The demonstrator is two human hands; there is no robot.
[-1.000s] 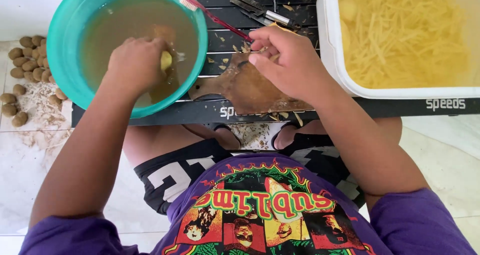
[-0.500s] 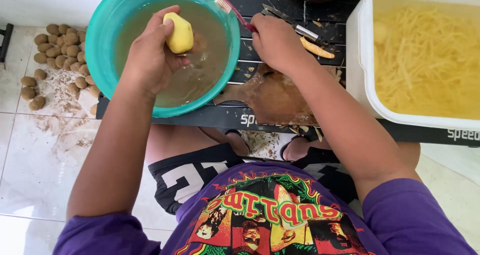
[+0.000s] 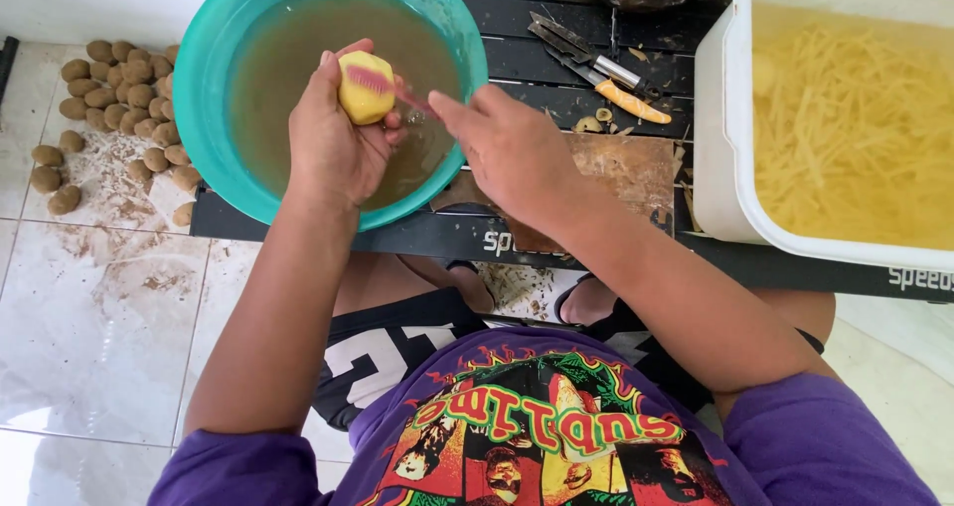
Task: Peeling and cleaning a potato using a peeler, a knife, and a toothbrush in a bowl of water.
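- Left hand is clamped on a peeled yellow potato, held above the murky water of the teal basin.
- Right hand is closed on a pink toothbrush; the bristles touch the potato, and the handle runs rightward to the fingers (the brush lies across the potato's face).
- Right of the basin: brown cutting board, peeler and knife, white tub of yellow strips.
- Unpeeled brown potatoes lie on the floor, left.
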